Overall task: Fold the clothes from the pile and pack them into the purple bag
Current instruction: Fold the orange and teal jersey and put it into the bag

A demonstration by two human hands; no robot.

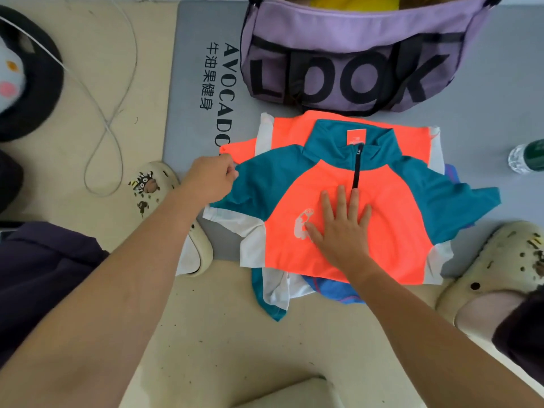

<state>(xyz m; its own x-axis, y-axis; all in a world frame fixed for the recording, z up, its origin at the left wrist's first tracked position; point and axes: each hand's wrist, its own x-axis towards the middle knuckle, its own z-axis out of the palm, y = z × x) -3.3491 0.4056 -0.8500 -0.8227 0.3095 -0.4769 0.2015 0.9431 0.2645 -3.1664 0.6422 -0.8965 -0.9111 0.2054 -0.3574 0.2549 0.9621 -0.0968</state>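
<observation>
Head view: my left hand point(210, 178) apparently pinches the jersey point(338, 201) sleeve lying leftward; my right hand point(338, 228) presses flat, fingers spread, mid-chest.

Your orange-and-teal zip-neck jersey point(347, 201) lies front up at the middle of the view, collar toward 12 o'clock, teal sleeves spread toward 9 and 3, on other garments point(294, 290) showing at its 6 o'clock edge. The purple bag point(353, 54), printed "LOOK", stands open at 12 o'clock.
</observation>
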